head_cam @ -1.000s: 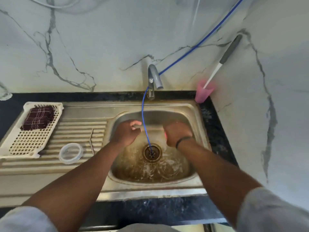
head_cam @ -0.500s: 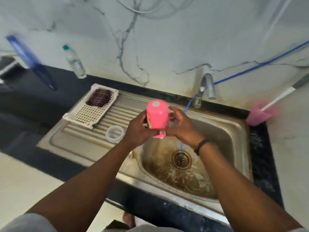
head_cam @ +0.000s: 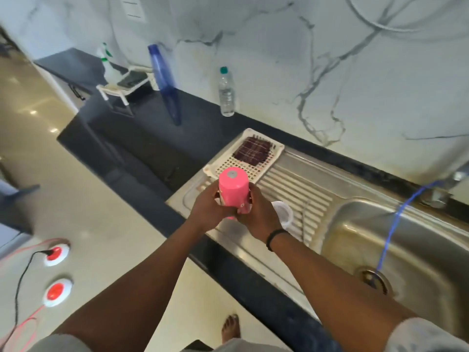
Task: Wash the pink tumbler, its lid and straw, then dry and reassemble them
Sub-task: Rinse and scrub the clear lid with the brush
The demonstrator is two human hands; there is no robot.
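A marble-veined wall [head_cam: 330,59] is seen rising behind a dark stone countertop [head_cam: 157,138], into which a stainless steel sink unit [head_cam: 317,199] is set. Its basin [head_cam: 406,250] lies to the right, with a thin blue hose [head_cam: 390,235] trailing down to the drain [head_cam: 373,278]. On the ribbed draining board [head_cam: 299,191] a white perforated tray [head_cam: 253,161] is placed, a dark checked cloth [head_cam: 252,150] folded in its far end. A tall blue bottle [head_cam: 165,80] and a clear water bottle [head_cam: 226,92] with a green cap are stood against the wall. The pink tumbler [head_cam: 232,190] is held upside down above the near left corner of the draining board, its base turned towards the camera. It is gripped from both sides, the left hand [head_cam: 208,209] wrapped around one flank and the right hand [head_cam: 256,212] closed around the other. A clear round lid [head_cam: 285,214] is partly hidden behind the right hand, lying on the board. A black band [head_cam: 275,237] is worn on the right wrist.
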